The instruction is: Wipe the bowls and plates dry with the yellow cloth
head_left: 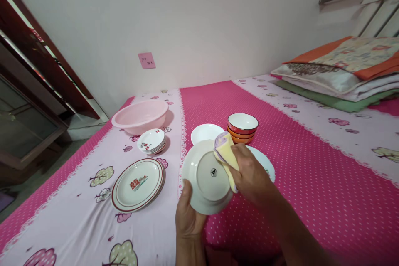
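Note:
A white plate (199, 189) is tilted up with its underside and dark maker's mark facing me. My left hand (190, 216) grips its lower left rim, thumb on the near face. In my right hand (249, 170) is a bunched yellow cloth (227, 151) with purple edging, pressed against the plate's upper right underside. Behind the held plate lies a white plate (207, 133), and another white plate (264, 164) is partly hidden by my right hand. Just beyond the cloth stands a stack of red and orange bowls (243, 126) with white insides.
To the left are a stack of brown-rimmed plates (139, 185), a stack of small flowered dishes (151, 141) and a pink basin (140, 118). All rest on a pink patterned bedspread (311, 183). Folded bedding (343, 75) is piled at the right, by the wall.

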The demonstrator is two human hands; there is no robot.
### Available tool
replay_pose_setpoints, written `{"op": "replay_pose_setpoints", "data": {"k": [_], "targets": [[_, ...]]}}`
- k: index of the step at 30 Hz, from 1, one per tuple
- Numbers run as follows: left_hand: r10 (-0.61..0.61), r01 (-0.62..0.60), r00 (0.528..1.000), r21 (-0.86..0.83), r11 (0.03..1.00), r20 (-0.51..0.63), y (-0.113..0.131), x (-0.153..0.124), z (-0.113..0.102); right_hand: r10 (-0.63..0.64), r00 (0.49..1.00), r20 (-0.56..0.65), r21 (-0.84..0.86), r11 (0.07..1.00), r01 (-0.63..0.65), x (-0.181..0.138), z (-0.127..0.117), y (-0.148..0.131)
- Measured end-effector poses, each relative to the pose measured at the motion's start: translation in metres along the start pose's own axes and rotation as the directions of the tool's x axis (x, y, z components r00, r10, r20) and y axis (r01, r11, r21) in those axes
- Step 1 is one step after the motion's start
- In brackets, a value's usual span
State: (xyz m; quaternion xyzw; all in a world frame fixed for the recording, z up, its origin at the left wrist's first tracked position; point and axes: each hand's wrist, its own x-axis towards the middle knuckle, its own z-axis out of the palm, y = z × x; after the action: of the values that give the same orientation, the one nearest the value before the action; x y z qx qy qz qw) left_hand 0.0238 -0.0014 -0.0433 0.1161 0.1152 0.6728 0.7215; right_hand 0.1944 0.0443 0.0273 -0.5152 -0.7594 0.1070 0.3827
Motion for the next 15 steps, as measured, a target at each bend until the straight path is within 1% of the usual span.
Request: {"op": "replay_pose_setpoints", "data": {"k": [3, 6, 8, 10, 13, 15], "targets": [[0.099, -0.101, 0.995, -0.051, 0.994, -0.034, 0.007, 0.003, -0.008, 0.109, 0.991, 0.079, 0.113, 0.987, -0.117, 0.002, 0.0, 0.001], [0.197, -0.2, 0.977, -0.031, 0.979, -0.085, 0.014, 0.004, -0.005, 0.135, 0.975, 0.176, 0.204, 0.964, -0.17, 0.002, -0.002, -0.008], [0.273, -0.277, 0.953, -0.015, 0.961, -0.129, 0.019, 0.005, -0.001, 0.115, 0.967, 0.227, 0.249, 0.953, -0.172, 0.001, -0.003, -0.015], [0.317, -0.325, 0.932, -0.02, 0.945, -0.178, 0.023, 0.006, 0.002, 0.084, 0.96, 0.268, 0.277, 0.947, -0.16, -0.001, -0.005, -0.021], [0.324, -0.344, 0.913, -0.041, 0.938, -0.249, 0.026, 0.008, 0.002, -0.02, 0.94, 0.341, 0.308, 0.947, -0.092, -0.005, -0.006, -0.025], [0.329, -0.35, 0.903, -0.03, 0.936, -0.274, 0.027, 0.01, 0.001, -0.103, 0.922, 0.372, 0.324, 0.946, -0.025, -0.009, -0.004, -0.026]]}}
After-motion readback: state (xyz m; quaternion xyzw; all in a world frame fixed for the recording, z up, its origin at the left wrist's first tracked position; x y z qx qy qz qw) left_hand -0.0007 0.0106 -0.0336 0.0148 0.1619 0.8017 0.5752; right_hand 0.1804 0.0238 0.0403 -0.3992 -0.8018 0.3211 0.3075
